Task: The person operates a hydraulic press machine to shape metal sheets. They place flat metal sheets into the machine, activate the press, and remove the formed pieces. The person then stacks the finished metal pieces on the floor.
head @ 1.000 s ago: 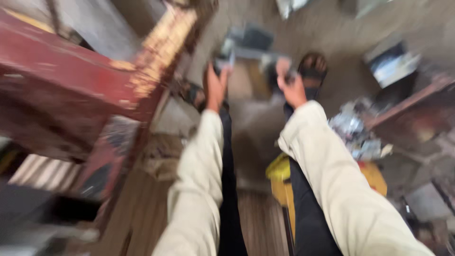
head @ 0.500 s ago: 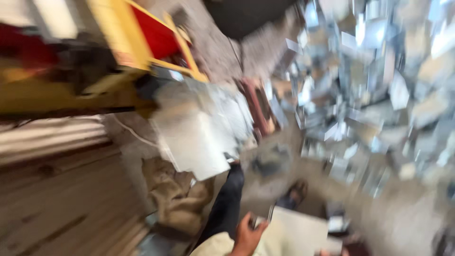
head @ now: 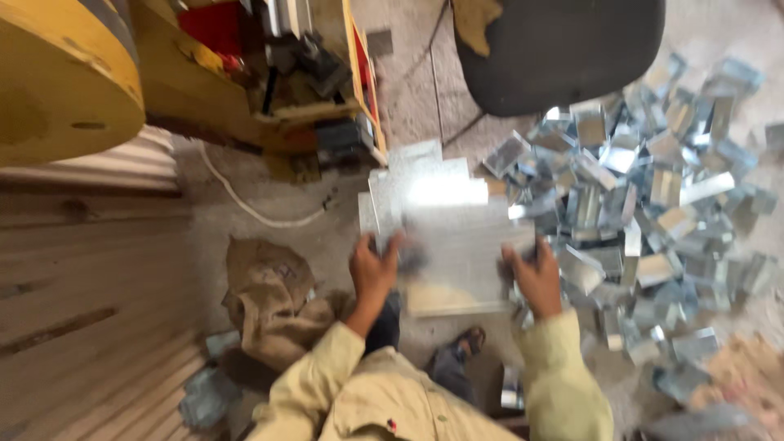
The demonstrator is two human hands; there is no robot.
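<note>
Nearest to me are my two cream sleeves, and just past them my left hand and right hand, each clamped on an edge of a flat galvanised metal sheet held out level above the floor. The left hand grips the near-left edge, the right the near-right corner, thumbs on top. My sandalled foot shows below the sheet.

I judge the grip is the weak point: the edges of cut sheet are likely sharp, so I would keep my fingers curled firmly, not sliding, and hold the sheet level with both hands matched.

To my left lies a crumpled brown sack; to the right, a heap of small bent metal pieces spreads across the concrete floor. Beyond stand a yellow machine and a dark seat.
</note>
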